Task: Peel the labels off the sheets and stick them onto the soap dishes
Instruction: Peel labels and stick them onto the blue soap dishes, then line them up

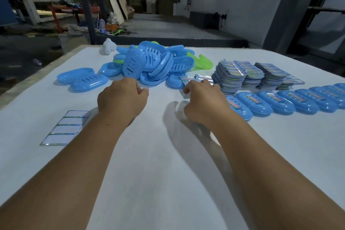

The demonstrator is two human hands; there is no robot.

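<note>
A heap of blue soap dishes lies at the far middle of the white table. A row of labelled blue dishes runs along the right. Stacks of shiny label sheets stand behind that row. My left hand hovers just in front of the heap with its fingers loosely curled and nothing visible in it. My right hand holds a label sheet by its near edge; its fingertips are hidden behind the hand.
A used backing sheet with its labels gone lies at the left. Two blue dishes sit apart at the far left. Green dishes and a white object lie at the back. The table's far edge drops to a workshop floor.
</note>
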